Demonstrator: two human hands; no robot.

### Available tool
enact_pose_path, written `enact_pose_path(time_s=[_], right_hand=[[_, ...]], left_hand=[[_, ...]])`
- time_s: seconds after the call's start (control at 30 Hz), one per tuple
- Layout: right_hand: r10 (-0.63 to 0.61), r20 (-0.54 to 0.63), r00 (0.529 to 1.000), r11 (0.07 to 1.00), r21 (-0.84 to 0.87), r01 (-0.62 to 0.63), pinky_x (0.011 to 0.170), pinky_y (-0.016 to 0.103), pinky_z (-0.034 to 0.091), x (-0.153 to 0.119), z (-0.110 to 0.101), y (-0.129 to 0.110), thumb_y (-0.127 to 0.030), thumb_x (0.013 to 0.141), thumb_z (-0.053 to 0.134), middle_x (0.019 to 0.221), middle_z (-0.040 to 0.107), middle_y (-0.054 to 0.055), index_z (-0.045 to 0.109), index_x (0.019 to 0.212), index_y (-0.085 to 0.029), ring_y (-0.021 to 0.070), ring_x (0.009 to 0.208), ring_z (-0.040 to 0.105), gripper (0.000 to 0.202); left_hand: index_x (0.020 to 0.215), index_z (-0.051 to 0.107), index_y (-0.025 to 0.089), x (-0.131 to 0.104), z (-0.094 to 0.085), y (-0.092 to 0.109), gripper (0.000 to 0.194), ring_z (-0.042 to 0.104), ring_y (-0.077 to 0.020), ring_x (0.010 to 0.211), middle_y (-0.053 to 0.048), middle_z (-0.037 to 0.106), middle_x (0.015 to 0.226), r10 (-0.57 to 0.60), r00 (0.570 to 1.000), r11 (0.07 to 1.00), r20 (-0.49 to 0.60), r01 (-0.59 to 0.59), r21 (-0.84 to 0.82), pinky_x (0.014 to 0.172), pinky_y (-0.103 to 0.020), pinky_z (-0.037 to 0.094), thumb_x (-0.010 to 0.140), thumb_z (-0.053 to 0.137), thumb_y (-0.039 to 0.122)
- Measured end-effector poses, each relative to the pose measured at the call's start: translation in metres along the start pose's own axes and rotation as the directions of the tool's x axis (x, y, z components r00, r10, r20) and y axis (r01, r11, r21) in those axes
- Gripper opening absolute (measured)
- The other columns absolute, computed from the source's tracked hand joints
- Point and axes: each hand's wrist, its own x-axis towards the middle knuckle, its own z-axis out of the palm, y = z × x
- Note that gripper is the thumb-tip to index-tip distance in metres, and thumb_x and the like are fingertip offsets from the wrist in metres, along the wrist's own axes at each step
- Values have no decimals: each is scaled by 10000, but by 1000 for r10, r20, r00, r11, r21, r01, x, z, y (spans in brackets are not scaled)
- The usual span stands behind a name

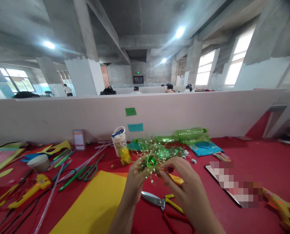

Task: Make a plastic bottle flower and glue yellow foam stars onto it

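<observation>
Working a translucent green plastic bottle piece point(151, 161) at centre frame, held up over the red counter point(254, 156). Left hand point(137, 167) grips its side; right hand point(181, 175) has thumb and fingers pinched together at its right edge, probably on a strip, contact partly hidden. Done, as I read it: piece is cut, thin strips fanned out around the round neck, which faces the camera. Can't tell if every strip is shaped; fingers and glare in the way. Left untouched: clear green plastic bottles point(190, 132) on their sides by the white partition point(62, 113), right of centre; at least the top one looks whole. Yellow paper sheet point(93, 204), lower left of centre, looks uncut. Tools idle: metal-bladed shears with red and yellow handles point(162, 203) at bottom centre, yellow plastic glue gun point(34, 188) lower left.
</observation>
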Motion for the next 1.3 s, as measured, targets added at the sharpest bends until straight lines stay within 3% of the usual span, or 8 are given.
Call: enact_pose_path(time_s=[0.2, 0.33, 0.43, 0.57, 0.67, 0.9, 1.1, 1.3], right_hand=[[-47, -36, 998, 999, -12, 46, 749, 328, 447, -2, -12, -5, -205, 875, 515, 905, 612, 18, 552, 917, -252, 190, 871, 557, 73], [-192, 51, 980, 978, -75, 195, 935, 423, 354, -2, -15, -8, -159, 848, 530, 950, 629, 12, 551, 995, -258, 201, 942, 549, 178], [-218, 79, 973, 966, -121, 227, 981, 465, 297, -1, -7, -9, -159, 804, 591, 911, 643, 4, 564, 986, -253, 203, 894, 563, 207], [-222, 16, 975, 962, -160, 222, 979, 462, 305, 2, 6, -9, -111, 806, 578, 819, 636, -1, 614, 880, -253, 193, 837, 566, 164], [-240, -21, 971, 954, -188, 232, 953, 456, 330, 3, 9, -10, -90, 824, 542, 780, 618, 4, 633, 820, -245, 185, 798, 544, 180], [-257, 55, 965, 945, -195, 262, 959, 451, 325, 3, 11, -9, -94, 827, 531, 748, 622, -7, 622, 757, -238, 179, 762, 528, 184], [-295, 42, 955, 934, -196, 297, 978, 475, 293, 2, 9, -2, -119, 849, 525, 815, 629, 2, 617, 824, -245, 183, 802, 532, 158], [-282, 16, 959, 933, -230, 278, 960, 464, 330, -1, 1, -13, -119, 828, 549, 896, 631, 30, 626, 943, -237, 205, 876, 556, 182]], left_hand=[[1065, 659, 188, 1, -3, -5, 337, 635, -186, 806, -70, 703, 931, 28, 997, 998, 77, -24, -55, 729, -290, 468, 729, 685, 182], [1021, 665, 182, 2, -1, -4, 312, 623, -160, 765, -45, 691, 853, 11, 999, 994, 33, -7, -105, 697, -264, 458, 710, 694, 167], [958, 677, 164, 2, 2, -2, 244, 622, -168, 769, -52, 688, 851, 18, 999, 995, 43, -13, -101, 676, -259, 450, 714, 689, 182], [956, 672, 170, 1, 3, -3, 223, 621, -182, 823, -65, 690, 926, 15, 997, 995, 71, -8, -101, 734, -284, 455, 734, 673, 174], [903, 681, 177, 1, 2, -6, 185, 620, -152, 761, -43, 697, 864, 6, 999, 993, 45, -1, -119, 729, -270, 456, 718, 693, 175], [830, 685, 175, -2, 3, -6, 157, 623, -130, 687, -9, 700, 756, 37, 999, 990, -32, -41, -135, 653, -225, 451, 679, 727, 176], [894, 674, 171, -2, 6, 2, 212, 633, -145, 706, -26, 705, 776, 35, 999, 991, -29, -38, -130, 680, -248, 461, 686, 713, 166], [981, 640, 220, -1, 4, 1, 279, 631, -151, 804, -19, 693, 923, 38, 999, 984, 33, -32, -176, 762, -267, 447, 716, 687, 146]])
